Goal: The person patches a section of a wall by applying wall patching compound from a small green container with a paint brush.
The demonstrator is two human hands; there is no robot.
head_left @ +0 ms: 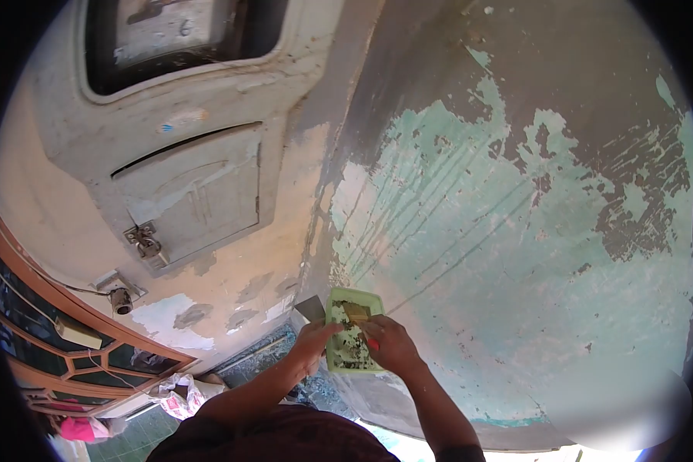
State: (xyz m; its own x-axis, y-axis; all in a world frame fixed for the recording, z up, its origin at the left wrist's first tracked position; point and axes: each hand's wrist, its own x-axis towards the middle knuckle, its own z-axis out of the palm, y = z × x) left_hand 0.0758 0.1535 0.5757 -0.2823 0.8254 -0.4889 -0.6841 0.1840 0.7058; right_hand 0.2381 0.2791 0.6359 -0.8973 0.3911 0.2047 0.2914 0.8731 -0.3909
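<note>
A pale green rectangular tray [346, 295], with dark and whitish material in it, is held up in front of the wall corner. My left hand [314, 343] is closed at the tray's left side, and a flat grey blade [309, 308] sticks up beside it; its handle is hidden. My right hand [390, 344] is closed on a scraper with a yellowish-brown blade [356, 312], whose end is over the inside of the tray. A bit of red shows between the right fingers.
A wall with peeling green paint [470, 231] curves along the right. At the left are a metal cabinet door [200, 200], a pipe stub [121, 300], an orange-brown window frame [169, 353] and plastic bags [183, 394] low down.
</note>
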